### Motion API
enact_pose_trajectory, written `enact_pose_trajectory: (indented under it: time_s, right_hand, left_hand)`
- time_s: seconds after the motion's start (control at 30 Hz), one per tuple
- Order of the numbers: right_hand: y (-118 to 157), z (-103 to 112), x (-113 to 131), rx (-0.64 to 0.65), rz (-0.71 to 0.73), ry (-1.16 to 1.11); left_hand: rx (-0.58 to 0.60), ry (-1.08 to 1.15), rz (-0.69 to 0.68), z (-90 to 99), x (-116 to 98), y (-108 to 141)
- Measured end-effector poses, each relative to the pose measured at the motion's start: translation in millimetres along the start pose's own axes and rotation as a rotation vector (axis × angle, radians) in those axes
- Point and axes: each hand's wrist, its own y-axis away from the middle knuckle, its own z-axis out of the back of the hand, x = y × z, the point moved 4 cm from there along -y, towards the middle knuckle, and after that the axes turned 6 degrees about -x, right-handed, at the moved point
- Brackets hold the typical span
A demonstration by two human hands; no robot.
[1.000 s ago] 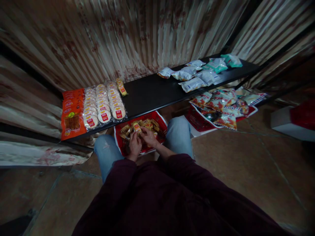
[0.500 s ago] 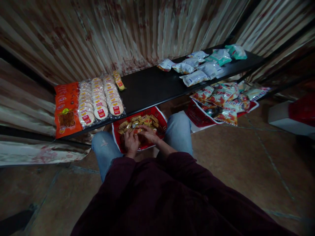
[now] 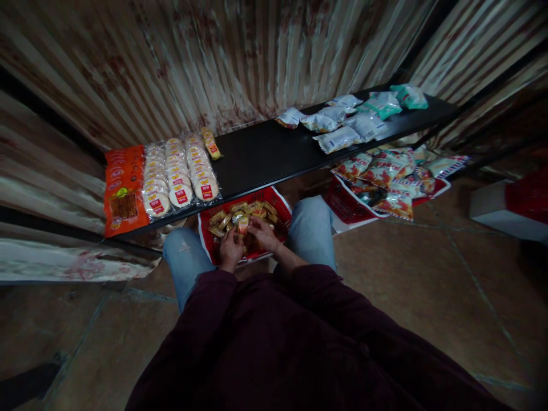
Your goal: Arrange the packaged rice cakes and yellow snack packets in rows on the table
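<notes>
Over a red plastic basket point(image 3: 282, 201) between my knees, my left hand point(image 3: 232, 249) and my right hand point(image 3: 262, 234) hold one small gold-wrapped snack packet point(image 3: 242, 225) between their fingertips. Both hands are closed on it, left hand on its left side, right hand on its right. More gold snack packets point(image 3: 257, 209) lie heaped in the basket beneath and beyond my fingers. Dim light and small size leave the print on the packet unreadable.
A black shelf point(image 3: 257, 154) runs across in front. On its left lie an orange bag point(image 3: 125, 188), rows of round wrapped crackers point(image 3: 182, 196) and a yellow packet point(image 3: 211, 144). White and green bags point(image 3: 338, 138) lie right. Below stands another basket point(image 3: 346, 206) of snack bags point(image 3: 389, 169).
The gold snack packet has come up between my fingertips and shows more clearly. Earlier, my hands were lower among the packets. The view has shifted slightly.
</notes>
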Motion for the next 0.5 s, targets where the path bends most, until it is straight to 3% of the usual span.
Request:
enact_pose_trajectory:
  time_s: [0.23,0.5]
  right_hand:
    - [8,-2,3,-0.002,0.038,0.044]
    - [9,-7,6,0.071,0.053,0.076]
  left_hand:
    - [-0.053,0.26,0.01,-1.4,1,2]
    - [-0.017,0.579,0.196,-18.5,11,-1]
